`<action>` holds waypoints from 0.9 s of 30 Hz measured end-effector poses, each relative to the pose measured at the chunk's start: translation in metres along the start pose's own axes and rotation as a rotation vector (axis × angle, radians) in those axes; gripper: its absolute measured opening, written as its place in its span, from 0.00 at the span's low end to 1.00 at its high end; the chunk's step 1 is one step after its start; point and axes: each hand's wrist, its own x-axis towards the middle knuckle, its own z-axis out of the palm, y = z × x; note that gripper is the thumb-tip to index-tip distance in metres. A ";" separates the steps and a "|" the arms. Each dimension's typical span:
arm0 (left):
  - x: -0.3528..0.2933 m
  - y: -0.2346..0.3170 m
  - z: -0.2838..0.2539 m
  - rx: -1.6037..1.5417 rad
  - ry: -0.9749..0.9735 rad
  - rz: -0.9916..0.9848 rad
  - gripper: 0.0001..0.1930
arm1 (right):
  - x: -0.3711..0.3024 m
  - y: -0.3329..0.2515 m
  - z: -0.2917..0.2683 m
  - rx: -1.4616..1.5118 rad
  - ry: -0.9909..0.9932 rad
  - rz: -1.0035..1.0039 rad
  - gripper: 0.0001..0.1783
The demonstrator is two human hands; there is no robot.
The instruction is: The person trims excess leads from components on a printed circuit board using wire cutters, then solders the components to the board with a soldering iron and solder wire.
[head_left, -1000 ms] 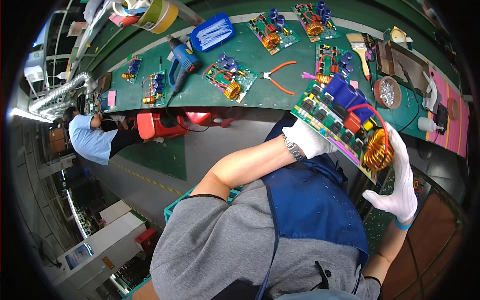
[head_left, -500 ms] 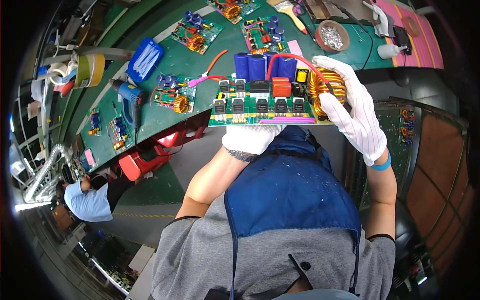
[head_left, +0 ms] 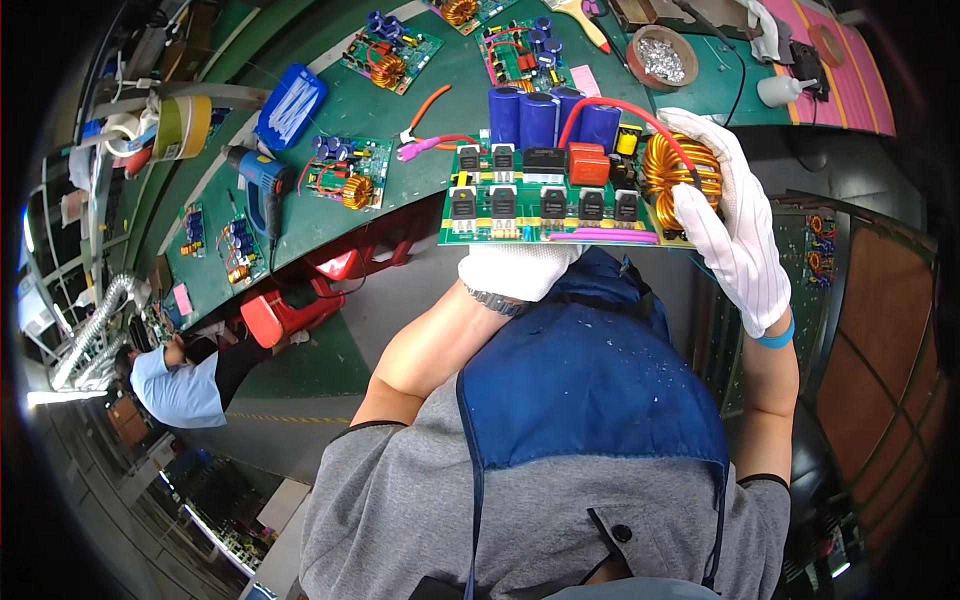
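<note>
Up in front of me is a green circuit board with blue capacitors, black transistors, an orange-red block and a red wire arching toward a copper-wound ring coil. My left hand, in a white glove, supports the board from below; its fingers are hidden behind it. At the right end, my gloved right hand wraps round the coil, thumb in front and fingers over the far side. An orange wire with a pink-purple sleeve sticks out past the board's left end.
Similar boards lie on the green bench. On it are also a blue heat gun, a blue tray, a brush, a bowl of metal parts and a white bottle. Red stools stand below; another person is at far left.
The board and both hands have moved slightly to the right and up in the picture. Both hands keep the same hold on it.
</note>
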 end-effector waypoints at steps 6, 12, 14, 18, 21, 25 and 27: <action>-0.004 0.014 0.006 0.075 -0.026 -0.044 0.26 | -0.009 0.018 -0.010 0.118 -0.006 0.083 0.23; 0.026 0.009 0.007 0.132 -0.062 0.007 0.27 | -0.006 0.027 -0.023 0.072 0.021 0.124 0.23; 0.037 0.001 0.005 0.142 -0.080 0.055 0.27 | -0.003 0.033 -0.024 0.046 0.074 0.119 0.23; 0.068 0.001 0.004 0.150 -0.094 0.181 0.27 | -0.003 0.033 -0.037 -0.007 0.158 0.160 0.23; 0.099 0.010 0.009 0.143 -0.107 0.317 0.27 | -0.011 0.030 -0.053 -0.134 0.189 0.166 0.30; 0.136 0.025 0.008 0.111 -0.139 0.617 0.27 | -0.041 0.046 -0.087 -0.159 0.051 0.149 0.32; 0.158 0.042 0.017 0.102 -0.158 0.749 0.27 | -0.065 0.059 -0.095 -0.072 0.018 0.146 0.27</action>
